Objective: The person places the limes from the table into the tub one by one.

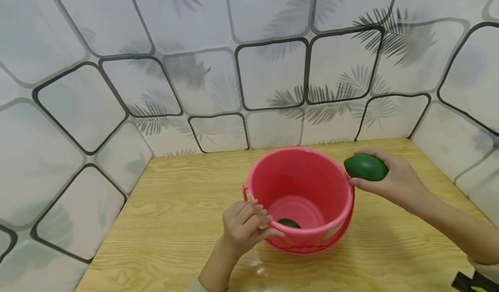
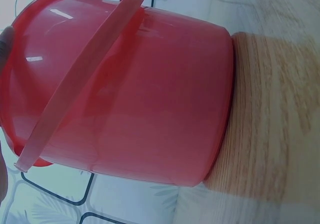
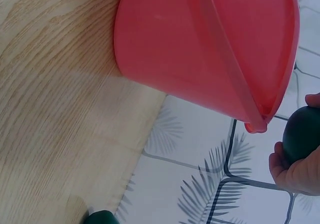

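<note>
1. Green fruit (image 1: 365,167) hovers just outside the pink bucket (image 1: 300,181), clasped in your right hand (image 1: 401,183).
2. Your left hand (image 1: 243,225) grips the rim.
3. Loading, it seems; next calls for swinging inward, then releasing.

Pink bucket (image 2: 175,98): looks like plastic, smooth, glossy outside with bright highlights, softer sheen inside. Its handle (image 2: 75,83): same plastic look, smooth, duller. Green oval object (image 1: 365,167): smooth skin, low shine, material can't tell. Tabletop (image 1: 187,201): wood or wood-look, visible grain, mild gloss catching light. Wall covering (image 1: 210,82): smooth, mostly matt, paper or cloth unclear. Sleeve cuff (image 1: 198,286): cloth, matt.
</note>
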Demonstrator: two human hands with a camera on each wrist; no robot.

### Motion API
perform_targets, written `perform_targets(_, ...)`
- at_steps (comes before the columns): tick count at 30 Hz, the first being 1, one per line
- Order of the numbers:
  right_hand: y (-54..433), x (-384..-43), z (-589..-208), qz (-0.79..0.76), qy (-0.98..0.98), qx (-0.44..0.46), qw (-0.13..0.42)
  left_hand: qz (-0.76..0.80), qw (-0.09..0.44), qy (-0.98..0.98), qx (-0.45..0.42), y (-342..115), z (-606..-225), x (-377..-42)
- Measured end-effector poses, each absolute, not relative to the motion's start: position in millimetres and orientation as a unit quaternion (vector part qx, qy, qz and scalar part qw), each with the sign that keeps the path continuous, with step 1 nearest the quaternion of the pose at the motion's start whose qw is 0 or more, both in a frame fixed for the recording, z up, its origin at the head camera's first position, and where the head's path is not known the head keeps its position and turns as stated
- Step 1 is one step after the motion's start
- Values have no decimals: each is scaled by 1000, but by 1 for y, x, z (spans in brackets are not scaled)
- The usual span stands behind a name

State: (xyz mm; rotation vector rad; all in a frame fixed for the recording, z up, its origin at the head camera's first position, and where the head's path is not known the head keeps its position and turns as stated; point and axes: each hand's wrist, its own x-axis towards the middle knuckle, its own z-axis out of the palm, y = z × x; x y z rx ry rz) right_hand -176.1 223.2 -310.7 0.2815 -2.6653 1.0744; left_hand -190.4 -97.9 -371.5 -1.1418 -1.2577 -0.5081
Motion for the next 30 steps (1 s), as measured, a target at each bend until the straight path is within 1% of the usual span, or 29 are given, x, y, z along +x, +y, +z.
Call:
perform_targets(19,207,-181,-310,381,-915,105,84,-220,630,-557,-495,-97,-373,-194)
perform_targets(30,198,-182,-308,392,-909,123,74,-220,630,-555,-496,-98,-372,-193)
